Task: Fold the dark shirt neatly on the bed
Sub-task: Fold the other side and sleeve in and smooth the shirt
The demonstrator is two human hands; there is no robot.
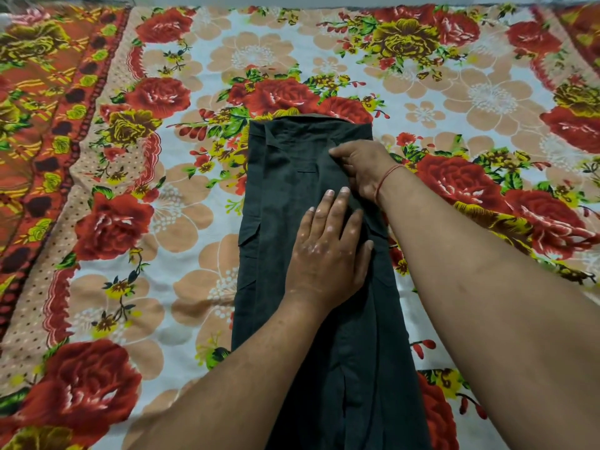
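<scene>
Left hand (328,254) flat on dark shirt (279,196); right hand (363,167) beyond.

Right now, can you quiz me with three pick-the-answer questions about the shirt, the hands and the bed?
1. Where is the left hand?
A. flat on the shirt
B. on the bare sheet
C. in the air

2. What colour is the band on the right wrist?
A. blue
B. red
C. white

3. How does the shirt lie?
A. crumpled in a ball
B. spread wide open
C. folded into a long strip

Answers: 1 A, its palm presses the dark cloth. 2 B, a thin red thread circles the wrist behind the right hand. 3 C, both sides are turned in, leaving a narrow length.
</scene>
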